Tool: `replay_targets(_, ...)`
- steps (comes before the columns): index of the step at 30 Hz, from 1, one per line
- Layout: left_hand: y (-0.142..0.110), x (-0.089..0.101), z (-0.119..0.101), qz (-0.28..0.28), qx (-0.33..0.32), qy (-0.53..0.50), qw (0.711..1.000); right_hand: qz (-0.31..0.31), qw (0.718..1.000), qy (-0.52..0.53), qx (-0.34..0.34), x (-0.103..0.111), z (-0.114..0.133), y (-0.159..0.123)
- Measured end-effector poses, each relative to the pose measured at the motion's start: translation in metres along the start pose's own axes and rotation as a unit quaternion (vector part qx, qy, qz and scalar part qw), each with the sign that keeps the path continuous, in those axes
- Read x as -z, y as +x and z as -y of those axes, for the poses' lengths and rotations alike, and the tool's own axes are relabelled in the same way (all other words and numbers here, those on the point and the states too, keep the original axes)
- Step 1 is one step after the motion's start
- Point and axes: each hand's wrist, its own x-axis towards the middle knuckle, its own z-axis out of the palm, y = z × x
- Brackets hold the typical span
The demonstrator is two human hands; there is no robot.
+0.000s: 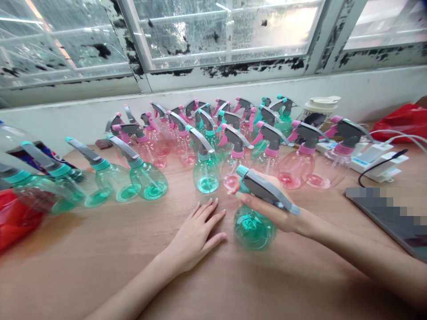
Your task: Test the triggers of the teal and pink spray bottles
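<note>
My right hand (276, 204) is wrapped round the neck of a green spray bottle (255, 226), just under its grey and teal trigger head. The bottle tilts a little, and I cannot tell whether its base touches the table. Flat on the wooden table (110, 262) lies my left hand (202, 231), fingers stretched out, holding nothing. Beyond its fingertips stands another green spray bottle (207, 178). A pink spray bottle (233, 169) is close behind the held one. More green bottles (148, 182) stand in a row to the left.
Several pink and green spray bottles crowd the back below the window (230, 31). At the right are a lidded cup (320, 109), a white power strip (376, 162) with cables, a dark flat device (387, 218) and a red bag (400, 124). Another red bag (16, 218) lies far left.
</note>
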Motion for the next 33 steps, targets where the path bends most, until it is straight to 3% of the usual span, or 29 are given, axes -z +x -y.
replay_targets(6,-0.0007,-0.0002,-0.0007,0.001,-0.003,-0.002,1.0,-0.013,0.997,0.037,-0.066,-0.0047,0.0005,-0.0019)
replay_targets(33,0.0001,0.0003,-0.0003,0.001,-0.004,0.003,1.0,-0.016,0.997,0.031,-0.069,-0.0039,0.0013,-0.0022)
